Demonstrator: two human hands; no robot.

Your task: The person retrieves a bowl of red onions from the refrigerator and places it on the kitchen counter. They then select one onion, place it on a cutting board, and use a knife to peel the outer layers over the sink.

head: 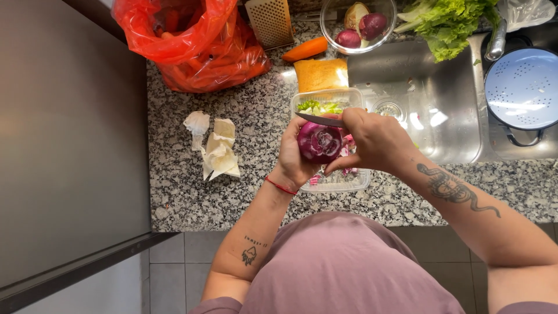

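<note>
Left hand: my left hand [293,156] is closed around the red onion [319,142], cupping it from the left so the cut face turns up toward me.
Right hand: my right hand [372,139] grips the knife [318,120], its blade lying across the far edge of the onion.
Onion's place: it sits in my palm above the clear plastic tub [334,183], not on the counter, so the pieces can drop in.
Tub: chopped greens at its far end, purple bits at the near end.
Counter [192,197]: crumpled white scraps [216,148] lie to the left, apart from my hands.
Far side: a red bag [195,46] of carrots, a grater [270,22], a glass bowl [331,32] with more onions.
Sink [430,87]: just right of the tub, lettuce [450,23] on its far rim.
</note>
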